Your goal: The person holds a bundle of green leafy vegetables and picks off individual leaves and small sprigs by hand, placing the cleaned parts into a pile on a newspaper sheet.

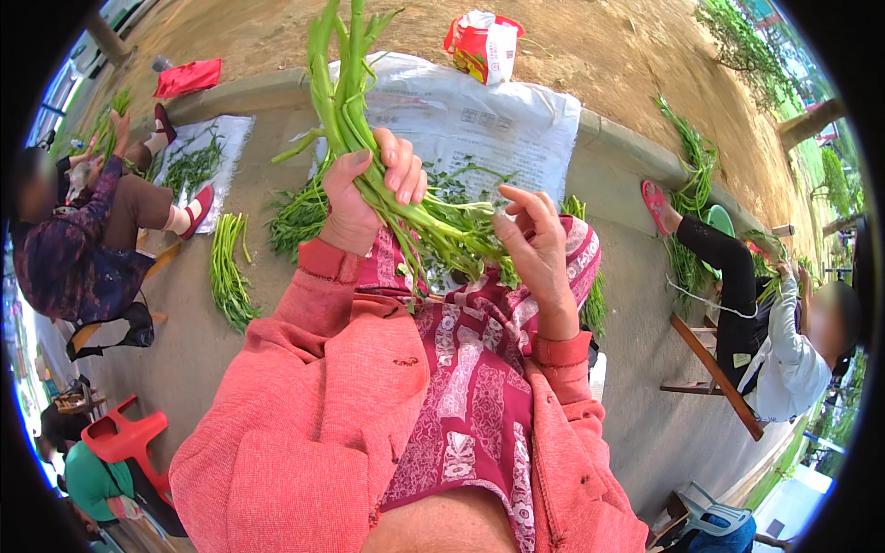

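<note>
A bunch of long green leafy stems (342, 104) slants across the middle, its thick stalks up and its leafy ends down to the right. My left hand (373, 186) is closed around the stalks. My right hand (536, 242) is beside the leafy ends, thumb and fingers near a pale leaf; whether it pinches the leaf I cannot tell. Below the bunch is my patterned maroon clothing. Loose leaves lie on a white woven plastic sack (477, 131) spread before me. More greens (301, 214) lie on the ground by the sack's left edge.
Another bundle of greens (231, 269) lies on the pavement at left. A red and white bag (484, 45) stands beyond the sack, past the stone kerb (622, 142). Seated people handle greens at left and right, near a wooden stool (715, 373). A red plastic stool (124, 435) is at lower left.
</note>
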Demonstrator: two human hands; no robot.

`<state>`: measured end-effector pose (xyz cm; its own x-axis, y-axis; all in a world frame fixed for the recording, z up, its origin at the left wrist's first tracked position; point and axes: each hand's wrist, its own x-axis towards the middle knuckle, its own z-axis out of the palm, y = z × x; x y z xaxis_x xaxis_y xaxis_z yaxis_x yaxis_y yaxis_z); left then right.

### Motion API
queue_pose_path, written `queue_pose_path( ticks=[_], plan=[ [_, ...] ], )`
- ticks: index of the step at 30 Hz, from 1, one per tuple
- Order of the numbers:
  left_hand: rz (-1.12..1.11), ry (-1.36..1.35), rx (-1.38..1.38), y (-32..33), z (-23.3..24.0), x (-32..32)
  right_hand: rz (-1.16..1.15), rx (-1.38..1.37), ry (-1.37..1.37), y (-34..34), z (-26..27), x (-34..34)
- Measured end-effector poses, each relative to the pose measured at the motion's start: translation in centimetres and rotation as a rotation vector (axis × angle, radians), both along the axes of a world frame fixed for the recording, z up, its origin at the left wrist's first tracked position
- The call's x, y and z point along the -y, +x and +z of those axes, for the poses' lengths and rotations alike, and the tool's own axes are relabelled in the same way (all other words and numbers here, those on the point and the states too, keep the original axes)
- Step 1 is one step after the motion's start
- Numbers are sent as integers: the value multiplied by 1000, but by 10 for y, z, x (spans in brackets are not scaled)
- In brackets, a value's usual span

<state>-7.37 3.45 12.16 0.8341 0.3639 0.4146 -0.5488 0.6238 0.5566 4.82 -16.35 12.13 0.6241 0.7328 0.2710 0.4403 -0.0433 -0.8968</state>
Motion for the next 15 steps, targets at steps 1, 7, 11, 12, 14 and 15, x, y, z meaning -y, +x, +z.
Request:
queue_pose_path(
  ticks=[1, 7, 11, 12, 14, 15],
  plan=[
    [-17, 6, 3, 1, 1, 1, 3, 35, -41, -1, 2, 0],
    [-50, 20, 1, 1, 4, 3, 170, -373, -43, 8, -26, 3],
    [-66, 10, 12, 0, 3, 3, 181, -744, 36, 4, -33, 5],
    [-64, 14, 8, 0, 2, 2, 169, -773, 51, 4, -31, 5],
    [-61, 24, 1, -1, 0, 1, 144, -839, 92, 2, -26, 5],
    [-51, 22, -5, -1, 0, 1, 136, -700, 104, 4, -32, 4]
  ],
)
